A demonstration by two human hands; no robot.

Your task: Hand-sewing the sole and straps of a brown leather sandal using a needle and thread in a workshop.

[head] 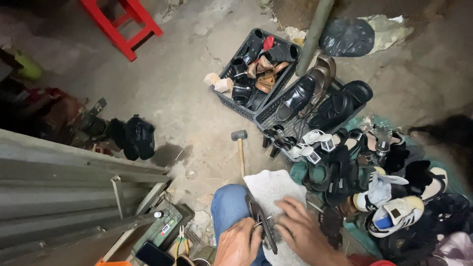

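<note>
the hammer [240,148] lies on the floor before the knee, with 2 crates [256,74] of shoes behind it. a pile of shoes [374,187] lies to the right, a stool [123,24] stands far left behind.

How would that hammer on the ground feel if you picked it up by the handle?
The hammer would probably feel head-heavy: its dark head looks bulky against the thin wooden handle. It looks stiff, and lying flat on the rough floor it seems unlikely to roll.
</note>
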